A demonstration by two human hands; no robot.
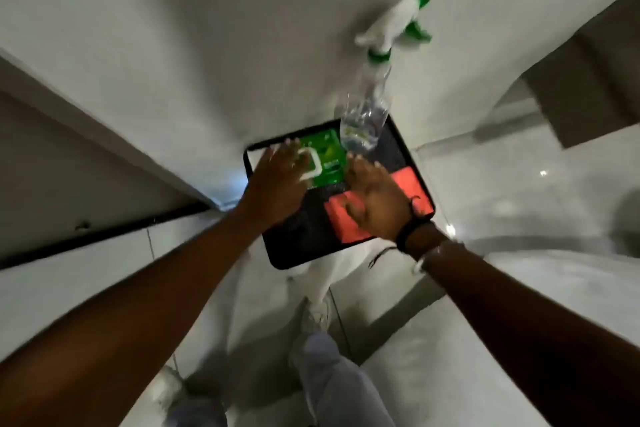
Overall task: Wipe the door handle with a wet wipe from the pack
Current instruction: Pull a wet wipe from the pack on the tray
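A green wet wipe pack (327, 158) with a white flip lid lies at the far left of a black tray (301, 246). My left hand (277, 180) rests flat on the pack's lid side, fingers spread. My right hand (375, 199) hovers over the tray just right of the pack, fingers apart and slightly curled, holding nothing. Whether its fingertips touch the pack's right edge is unclear. The frame is blurred. No door handle is visible.
A clear spray bottle (367, 114) with a white and green trigger head stands on the tray's far edge. A red-orange cloth (349, 222) lies on the tray under my right hand. The tray sits on a white stool. White wall behind, pale tiled floor below.
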